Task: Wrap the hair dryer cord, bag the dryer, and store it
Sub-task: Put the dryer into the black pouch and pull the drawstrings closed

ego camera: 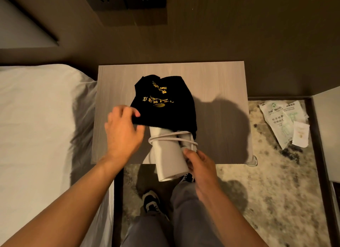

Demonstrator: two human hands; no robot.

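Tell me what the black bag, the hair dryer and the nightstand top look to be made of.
Black bag: soft matte cloth, it creases and drapes; gold printed lettering.
Hair dryer: smooth white plastic, probably, with a faint sheen.
Nightstand top: pale wood-grain surface, likely laminate; streaks show.

We see the dryer point(170, 154) half in the bag point(165, 103) on the table point(220, 81); bed point(36, 118) left, packets point(283, 121) right.

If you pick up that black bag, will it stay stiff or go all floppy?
Probably floppy: the black bag is creased and drapes over the white dryer. It likely bunches where the left hand pinches its edge. It looks thin, so probably light.
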